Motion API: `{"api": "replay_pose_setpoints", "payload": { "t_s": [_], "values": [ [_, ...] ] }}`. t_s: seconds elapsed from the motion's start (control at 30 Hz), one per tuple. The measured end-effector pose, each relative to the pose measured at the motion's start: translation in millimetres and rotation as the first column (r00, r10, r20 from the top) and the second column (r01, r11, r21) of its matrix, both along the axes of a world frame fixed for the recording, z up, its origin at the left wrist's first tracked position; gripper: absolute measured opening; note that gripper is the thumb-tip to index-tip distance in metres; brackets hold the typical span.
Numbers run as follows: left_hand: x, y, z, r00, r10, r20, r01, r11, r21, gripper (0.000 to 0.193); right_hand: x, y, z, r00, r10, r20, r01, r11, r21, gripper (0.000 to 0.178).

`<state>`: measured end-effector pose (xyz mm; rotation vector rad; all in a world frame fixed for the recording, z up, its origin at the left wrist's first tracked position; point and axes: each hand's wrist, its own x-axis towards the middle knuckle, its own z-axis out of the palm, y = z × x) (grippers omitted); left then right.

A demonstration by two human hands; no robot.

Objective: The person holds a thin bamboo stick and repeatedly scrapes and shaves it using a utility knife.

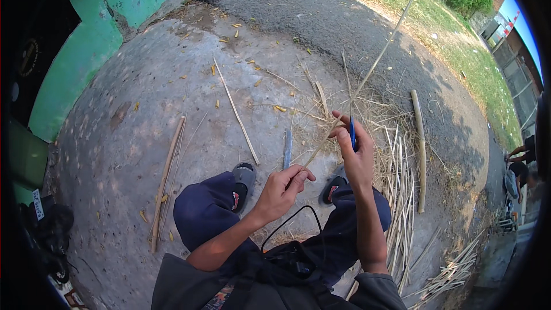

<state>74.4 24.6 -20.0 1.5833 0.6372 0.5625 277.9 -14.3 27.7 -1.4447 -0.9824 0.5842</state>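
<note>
Seated person working a long bamboo strip over the knees, outdoors.

Left hand (281, 190) fingers pinched on near end of thin bamboo strip (367, 77); right hand (356, 152) fingers closed on blue-handled knife (352, 134) set against the strip; strip slants up and away to the right; sandals on concrete ground (132, 115); cut bamboo slivers (399, 178) heaped at right; thick bamboo pole (420, 149) beyond; grass (459, 40) farthest.

Bare concrete (143, 109) lies open leftward; bamboo strips (399, 178) and straw (367, 112) crowd the right.
</note>
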Motion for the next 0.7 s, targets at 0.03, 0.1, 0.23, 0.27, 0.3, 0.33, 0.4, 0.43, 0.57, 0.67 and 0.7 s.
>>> {"api": "replay_pose_setpoints", "payload": {
  "t_s": [0.03,0.1,0.23,0.27,0.3,0.33,0.4,0.43,0.57,0.67,0.7],
  "values": [
    [-2,0,1,1.0,0.007,0.017,-0.007,0.999,-0.038,0.03,-1,-2,-2,0.992,-0.011,0.124,0.012,1.0,-0.008,0.041],
    [-4,2,6,0.999,0.032,0.039,-0.029,0.996,-0.082,0.03,-1,-10,-4,0.977,0.053,0.206,-0.036,0.995,-0.088,0.038],
    [-6,3,11,0.994,0.049,0.101,-0.034,0.989,-0.144,0.031,-13,-17,-9,0.781,0.199,0.591,-0.175,0.98,-0.098,0.028],
    [-8,3,13,0.994,0.054,0.1,-0.038,0.988,-0.147,0.031,-15,-16,-10,0.745,0.22,0.63,-0.186,0.975,-0.121,0.027],
    [-9,2,16,0.993,0.076,0.089,-0.067,0.993,-0.098,0.03,-17,-16,-10,0.706,0.239,0.666,-0.191,0.971,-0.145,0.026],
    [-9,1,19,0.992,0.098,0.079,-0.095,0.994,-0.047,0.029,-18,-16,-10,0.694,0.238,0.68,-0.181,0.971,-0.155,0.026],
    [-9,0,21,0.988,0.135,0.071,-0.135,0.991,-0.005,0.028,-18,-15,-11,0.677,0.237,0.696,-0.182,0.971,-0.154,0.026],
    [-9,0,22,0.983,0.172,0.063,-0.175,0.984,0.042,0.028,-19,-15,-12,0.66,0.234,0.714,-0.184,0.972,-0.149,0.027],
    [-12,-1,26,0.981,0.188,0.044,-0.191,0.98,0.056,0.022,-21,-14,-12,0.64,0.246,0.727,-0.183,0.969,-0.167,0.027],
    [-12,-1,23,0.975,0.21,0.072,-0.216,0.972,0.092,0.022,-24,-12,-9,0.622,0.196,0.758,-0.153,0.98,-0.127,0.028],
    [-12,-2,25,0.975,0.211,0.066,-0.216,0.973,0.087,0.022,-23,-11,-11,0.607,0.164,0.777,-0.142,0.985,-0.097,0.028]
  ]
}}
